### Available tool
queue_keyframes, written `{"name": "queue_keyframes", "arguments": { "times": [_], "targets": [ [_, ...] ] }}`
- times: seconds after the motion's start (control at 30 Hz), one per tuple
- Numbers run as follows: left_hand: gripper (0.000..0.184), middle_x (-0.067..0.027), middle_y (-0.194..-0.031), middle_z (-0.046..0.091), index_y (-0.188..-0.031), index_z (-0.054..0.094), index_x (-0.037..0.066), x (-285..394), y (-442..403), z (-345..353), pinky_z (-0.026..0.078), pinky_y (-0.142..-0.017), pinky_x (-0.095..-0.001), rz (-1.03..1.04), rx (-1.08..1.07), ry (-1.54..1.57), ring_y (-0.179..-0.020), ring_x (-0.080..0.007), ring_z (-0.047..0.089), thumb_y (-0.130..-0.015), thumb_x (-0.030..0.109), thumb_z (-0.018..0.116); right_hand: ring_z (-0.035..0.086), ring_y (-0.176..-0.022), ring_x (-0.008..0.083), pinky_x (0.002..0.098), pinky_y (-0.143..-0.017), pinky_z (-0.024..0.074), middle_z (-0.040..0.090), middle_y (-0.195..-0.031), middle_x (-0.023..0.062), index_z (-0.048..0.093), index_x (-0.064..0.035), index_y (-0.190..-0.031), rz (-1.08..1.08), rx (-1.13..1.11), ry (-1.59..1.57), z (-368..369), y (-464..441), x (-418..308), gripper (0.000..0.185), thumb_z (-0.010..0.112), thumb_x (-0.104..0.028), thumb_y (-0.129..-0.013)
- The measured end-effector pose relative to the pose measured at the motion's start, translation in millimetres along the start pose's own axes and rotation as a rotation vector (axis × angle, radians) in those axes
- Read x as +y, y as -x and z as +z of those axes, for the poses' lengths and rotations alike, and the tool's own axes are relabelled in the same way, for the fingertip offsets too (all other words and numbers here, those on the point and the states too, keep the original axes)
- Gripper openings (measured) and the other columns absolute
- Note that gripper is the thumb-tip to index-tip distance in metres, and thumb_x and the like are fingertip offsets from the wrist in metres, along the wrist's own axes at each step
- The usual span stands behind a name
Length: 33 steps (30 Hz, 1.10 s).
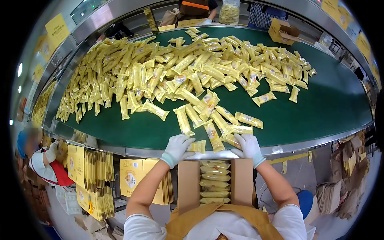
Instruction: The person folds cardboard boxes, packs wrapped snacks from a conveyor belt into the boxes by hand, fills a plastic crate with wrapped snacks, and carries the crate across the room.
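Note:
My left hand (177, 149), in a white glove, is closed on the end of a yellow wrapped snack packet (197, 146) at the belt's near edge. Opposite it, my gloved right hand (249, 149) has its fingers and thumb closed around the end of another snack packet (231, 140). Several loose packets (214, 136) lie between and just beyond my hands. Below them, against my apron, stands an open cardboard box (189, 186) with its side flaps spread. Inside it, a row of packets (215, 177) lies stacked crosswise.
A large heap of yellow packets (160, 72) covers much of the green belt (328, 108). Flattened yellow cartons (132, 176) stand at lower left. A co-worker (46, 162) is at far left; another person's gloved hand (207, 21) shows across the belt, near an open carton (283, 32).

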<state>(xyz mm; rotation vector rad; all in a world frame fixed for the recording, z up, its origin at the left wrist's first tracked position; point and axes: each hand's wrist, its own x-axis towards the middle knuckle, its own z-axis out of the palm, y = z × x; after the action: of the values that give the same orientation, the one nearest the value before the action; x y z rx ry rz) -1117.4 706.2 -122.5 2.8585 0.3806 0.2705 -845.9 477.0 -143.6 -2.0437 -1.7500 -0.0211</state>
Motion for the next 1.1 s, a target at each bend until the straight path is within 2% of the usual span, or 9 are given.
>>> {"name": "queue_keyframes", "arguments": {
  "times": [0.2, 0.3, 0.5, 0.6, 0.73, 0.87, 0.93, 1.0, 1.1],
  "targets": [
    [0.039, -0.0086, -0.11, 0.063, -0.112, 0.065, 0.012, 1.8, -21.6, -40.9, 0.043, -0.099, -0.0407, 0.143, -0.161, 0.099, -0.111, -0.0298, 0.058, -0.074, 0.011, 0.074, 0.06, -0.097, 0.0354, 0.0427, -0.085, 0.0489, 0.06, -0.099, 0.0151, 0.064, -0.0073, -0.106, 0.02, -0.373, -0.279, -59.4, -14.7, 11.6, 0.038, 0.076, -0.023, -0.074],
    [0.035, -0.0089, -0.118, 0.063, -0.111, 0.065, 0.012, 21.8, -62.1, -44.3, 0.04, -0.107, -0.0394, 0.342, -0.102, 0.197, -0.122, -0.0275, 0.055, -0.077, 0.002, 0.066, 0.061, -0.1, 0.0358, 0.0414, -0.088, 0.0499, 0.063, -0.101, 0.0158, 0.062, -0.0067, -0.109, 0.165, -0.186, -0.228, -81.4, -36.0, 8.5, 0.036, 0.074, -0.016, -0.076],
    [0.036, -0.0093, -0.117, 0.062, -0.115, 0.063, 0.012, 34.3, -117.7, 1.1, 0.043, -0.102, -0.0392, 0.603, -0.206, -0.022, -0.112, -0.0279, 0.058, -0.079, 0.009, 0.069, 0.062, -0.096, 0.0358, 0.0436, -0.085, 0.0503, 0.063, -0.099, 0.0161, 0.062, -0.0056, -0.11, 0.19, -0.197, 0.018, -19.9, -54.4, 15.2, 0.039, 0.076, -0.016, -0.075],
    [0.039, -0.0098, -0.114, 0.062, -0.116, 0.063, 0.013, 39.3, -105.6, -24.6, 0.047, -0.096, -0.0393, 0.29, -0.505, -0.06, -0.105, -0.029, 0.059, -0.078, 0.017, 0.073, 0.062, -0.098, 0.0355, 0.0438, -0.087, 0.0504, 0.062, -0.1, 0.0142, 0.062, -0.0064, -0.1, 0.23, -0.358, 0.041, -38.5, -46.2, 13.8, 0.032, 0.077, -0.018, -0.074],
    [0.048, -0.0148, -0.098, 0.066, -0.115, 0.065, 0.008, 21.4, -69.5, -51.2, 0.052, -0.085, -0.0401, -0.09, -0.435, 0.262, -0.092, -0.0334, 0.064, -0.076, 0.031, 0.081, 0.064, -0.094, 0.0372, 0.0433, -0.085, 0.0507, 0.064, -0.094, 0.0198, 0.062, -0.0055, -0.089, 0.315, -0.532, -0.146, -90.8, -41.6, 24.1, 0.035, 0.081, -0.028, -0.069],
    [0.051, -0.0179, -0.084, 0.07, -0.099, 0.063, 0.003, -5.6, -64.5, -68.9, 0.055, -0.075, -0.0402, -0.634, 0.222, 0.53, -0.081, -0.0354, 0.069, -0.076, 0.045, 0.079, 0.064, -0.094, 0.0397, 0.0445, -0.082, 0.0516, 0.066, -0.096, 0.0196, 0.062, -0.0044, -0.095, 0.414, -0.154, -0.143, -107.2, -67.8, 35.2, 0.042, 0.081, -0.032, -0.071],
    [0.049, -0.0192, -0.091, 0.071, -0.098, 0.062, 0.003, -19.8, -77.7, -67.1, 0.055, -0.078, -0.0418, -0.858, 0.265, 0.315, -0.087, -0.0368, 0.069, -0.078, 0.044, 0.077, 0.065, -0.095, 0.0376, 0.0445, -0.083, 0.0529, 0.068, -0.099, 0.0182, 0.061, -0.0059, -0.1, 0.474, -0.144, 0.047, -79.6, -83.4, 50.2, 0.042, 0.081, -0.031, -0.072],
    [0.055, -0.021, -0.103, 0.07, -0.108, 0.058, 0.003, -18.3, -95.2, -57.9, 0.054, -0.086, -0.0437, -1.045, 0.067, 0.159, -0.097, -0.0385, 0.068, -0.077, 0.045, 0.077, 0.068, -0.095, 0.0354, 0.0435, -0.082, 0.0544, 0.069, -0.101, 0.0167, 0.06, -0.008, -0.103, 0.575, -0.386, 0.135, -58.4, -94.2, 45.4, 0.039, 0.079, -0.028, -0.075],
    [0.071, -0.0205, -0.111, 0.069, -0.119, 0.05, 0.005, -11.0, -109.1, -44.4, 0.055, -0.089, -0.0428, -1.015, -0.126, 0.011, -0.103, -0.0364, 0.068, -0.07, 0.045, 0.082, 0.068, -0.093, 0.0349, 0.044, -0.081, 0.0546, 0.07, -0.098, 0.0159, 0.058, -0.0104, -0.102, 0.541, -0.325, 0.208, -49.4, -96.1, 45.2, 0.036, 0.078, -0.027, -0.077]
  ]
}}
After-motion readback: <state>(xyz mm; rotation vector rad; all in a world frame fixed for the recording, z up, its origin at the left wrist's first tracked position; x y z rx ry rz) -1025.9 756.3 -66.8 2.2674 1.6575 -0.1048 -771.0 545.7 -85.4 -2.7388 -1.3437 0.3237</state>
